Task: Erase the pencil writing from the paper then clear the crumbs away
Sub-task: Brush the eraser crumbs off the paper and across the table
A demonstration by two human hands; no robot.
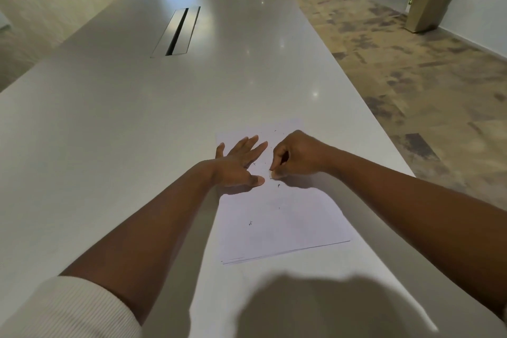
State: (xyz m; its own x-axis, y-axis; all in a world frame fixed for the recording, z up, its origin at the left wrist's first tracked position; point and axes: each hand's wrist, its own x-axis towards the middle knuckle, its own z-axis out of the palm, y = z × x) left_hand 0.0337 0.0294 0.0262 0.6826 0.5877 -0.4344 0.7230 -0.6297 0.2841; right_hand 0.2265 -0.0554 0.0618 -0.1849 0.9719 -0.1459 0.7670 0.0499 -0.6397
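A white sheet of paper (282,217) lies on the grey table (137,132), near its right edge. My left hand (238,164) lies flat with straight fingers on the paper's upper left part and holds it down. My right hand (297,155) has curled fingers and pinches a small pale eraser (273,175), whose tip touches the paper beside my left thumb. Dark eraser crumbs (250,223) lie scattered over the sheet, some near the hands and a few towards the top edge. No pencil writing shows on the visible paper.
A long metal cable slot (178,31) is set into the table's middle, far ahead. The table's right edge runs close to the paper, with patterned floor (411,77) beyond it. A potted plant (430,5) stands by the right wall.
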